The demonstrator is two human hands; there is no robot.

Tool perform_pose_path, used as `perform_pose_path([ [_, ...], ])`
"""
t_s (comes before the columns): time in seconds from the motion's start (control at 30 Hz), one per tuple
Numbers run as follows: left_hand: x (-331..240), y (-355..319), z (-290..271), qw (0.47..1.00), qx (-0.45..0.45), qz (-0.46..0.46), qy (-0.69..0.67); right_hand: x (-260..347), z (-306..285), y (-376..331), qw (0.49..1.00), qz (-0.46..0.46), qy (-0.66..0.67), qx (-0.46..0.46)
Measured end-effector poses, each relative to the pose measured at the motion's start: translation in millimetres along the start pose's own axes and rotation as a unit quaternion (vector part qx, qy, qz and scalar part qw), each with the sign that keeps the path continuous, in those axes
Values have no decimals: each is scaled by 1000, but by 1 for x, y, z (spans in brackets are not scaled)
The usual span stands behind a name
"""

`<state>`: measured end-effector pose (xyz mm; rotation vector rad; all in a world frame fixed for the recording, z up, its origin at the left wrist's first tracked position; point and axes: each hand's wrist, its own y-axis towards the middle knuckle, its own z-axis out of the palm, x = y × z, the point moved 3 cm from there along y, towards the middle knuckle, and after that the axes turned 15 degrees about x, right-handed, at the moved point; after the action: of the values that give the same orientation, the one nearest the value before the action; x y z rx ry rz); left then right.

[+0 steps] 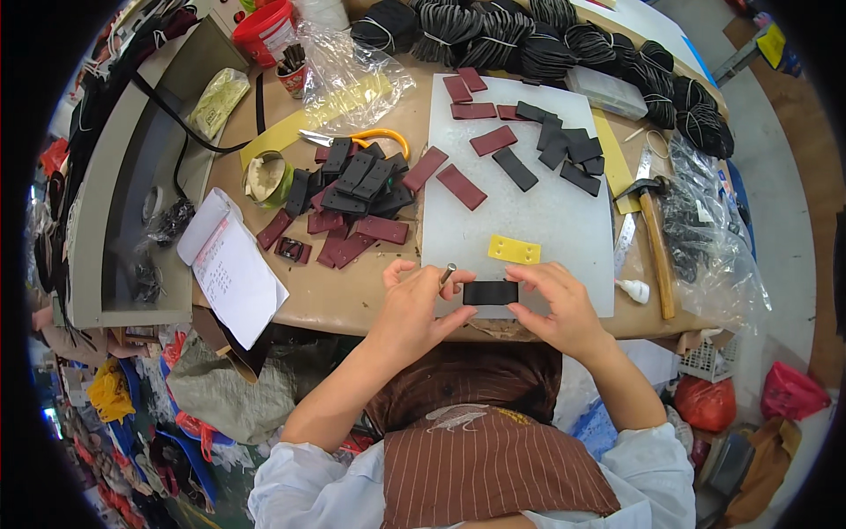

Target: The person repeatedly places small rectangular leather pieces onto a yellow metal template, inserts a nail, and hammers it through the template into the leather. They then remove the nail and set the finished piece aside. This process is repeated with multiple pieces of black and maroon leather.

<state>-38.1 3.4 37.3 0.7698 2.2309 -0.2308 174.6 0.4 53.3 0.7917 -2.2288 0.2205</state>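
Between my two hands is a black leather strip [490, 293], pinched at its left end by my left hand [421, 298] and at its right end by my right hand [557, 304]. A small metal punch [448, 273] also sticks up from the fingers of my left hand. Just beyond the strip, a yellow template [515, 249] with small holes lies on the white cutting board [564, 264]. Several maroon leather strips [462, 187] and black leather strips [515, 169] are scattered farther up the board.
Left of the board is a pile of black and maroon pieces [357, 181], with orange-handled scissors [383, 137] behind. A notepad [233, 264] overhangs the table's front left. A hammer [656, 251] and small white bottle [634, 290] lie at right. Black cord bundles [524, 40] line the back.
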Motion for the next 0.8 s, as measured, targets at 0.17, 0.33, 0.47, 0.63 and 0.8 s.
perform_pose_path([
  [0.17, 2, 10, -3, 999, 25, 25, 2, -2, 6, -3, 999, -18, -44, -2],
  [0.33, 3, 16, -9, 998, 56, 32, -3, -1, 6, -2, 1000, -1, -15, 6],
  [0.47, 3, 14, -7, 999, 40, 30, -8, -3, 6, -3, 1000, 14, 6, 10],
  [0.63, 4, 12, -3, 999, 43, 6, -1, -2, 5, -3, 1000, -14, -18, -4],
  [0.8, 6, 10, -3, 999, 28, 14, -5, -9, -37, 19, 997, 61, 0, -38],
])
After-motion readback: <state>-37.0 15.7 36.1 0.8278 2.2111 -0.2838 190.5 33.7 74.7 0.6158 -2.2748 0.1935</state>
